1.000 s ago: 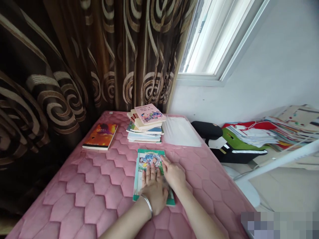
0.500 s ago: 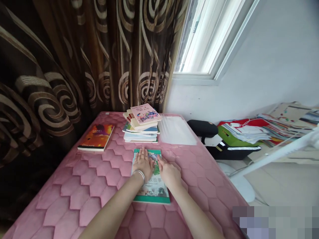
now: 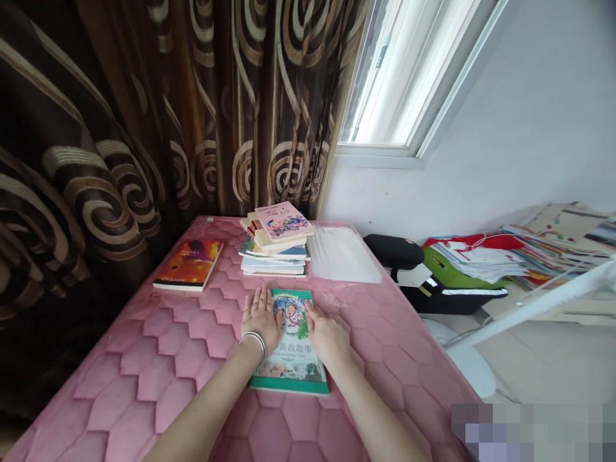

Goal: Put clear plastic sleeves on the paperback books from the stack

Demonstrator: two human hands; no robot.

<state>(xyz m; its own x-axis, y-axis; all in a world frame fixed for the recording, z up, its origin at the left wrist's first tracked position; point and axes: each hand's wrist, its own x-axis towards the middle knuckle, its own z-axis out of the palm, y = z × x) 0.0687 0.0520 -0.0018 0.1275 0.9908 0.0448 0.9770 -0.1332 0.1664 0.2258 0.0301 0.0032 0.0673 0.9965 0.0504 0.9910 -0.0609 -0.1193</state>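
A book (image 3: 289, 350) with a green border and an illustrated cover lies flat on the pink hexagon-quilted mattress (image 3: 192, 359), right in front of me. My left hand (image 3: 261, 319), with a silver bangle at the wrist, rests flat over the book's left edge. Its fingers are stretched out and its thumb lies on the cover. At the opposite edge, my right hand (image 3: 328, 332) has its fingers curled along the side of the book, the fingertips near the upper right of the cover. Parts of the book's left side are hidden under my left hand.
An orange-red book (image 3: 190, 264) lies at the left. Behind the green book stands a stack of books (image 3: 274, 250), pink one on top, beside translucent plastic sheets (image 3: 344, 253). Right of the mattress are a black chair armrest (image 3: 393, 250), a white lamp arm (image 3: 534, 308) and piled papers (image 3: 486, 260).
My left hand has slid left from the cover's middle to its left edge, showing more of the picture and title. My right hand stays at the right edge. The view has shifted slightly.
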